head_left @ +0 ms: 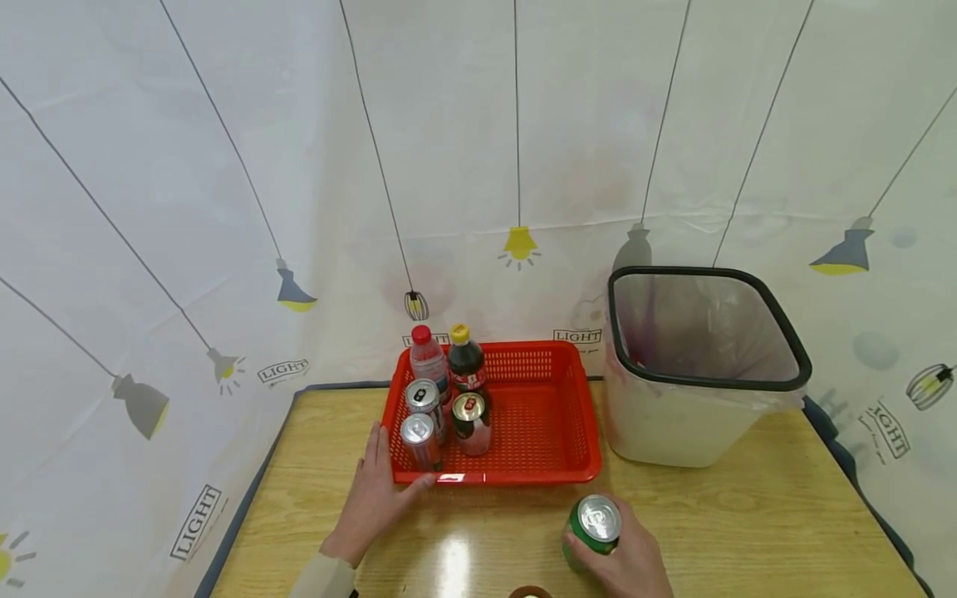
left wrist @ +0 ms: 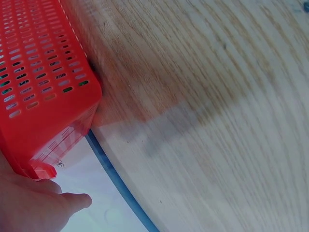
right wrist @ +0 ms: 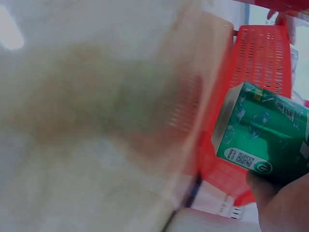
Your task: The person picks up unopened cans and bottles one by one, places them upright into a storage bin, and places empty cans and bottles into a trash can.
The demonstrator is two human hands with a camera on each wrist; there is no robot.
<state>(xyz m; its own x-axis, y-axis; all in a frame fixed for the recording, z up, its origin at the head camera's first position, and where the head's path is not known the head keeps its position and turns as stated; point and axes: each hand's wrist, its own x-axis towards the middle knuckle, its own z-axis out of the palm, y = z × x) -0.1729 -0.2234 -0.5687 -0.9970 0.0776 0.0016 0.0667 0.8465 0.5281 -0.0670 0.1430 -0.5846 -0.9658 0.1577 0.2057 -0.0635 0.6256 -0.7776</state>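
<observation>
My right hand grips a green drink can, its silver top facing up, just in front of a red plastic basket. In the right wrist view the can shows its printed side and bottom edge. At the basket's front left corner rests my left hand, fingers straight along the left side and thumb on the front rim. Inside the basket's left half stand a red-capped clear bottle, a yellow-capped dark cola bottle and three cans, including a black and red one.
Right of the basket stands a white bin with a black rim and a clear liner. Part of a round brown object shows at the bottom edge. Behind the wooden table hangs a lamp-patterned sheet.
</observation>
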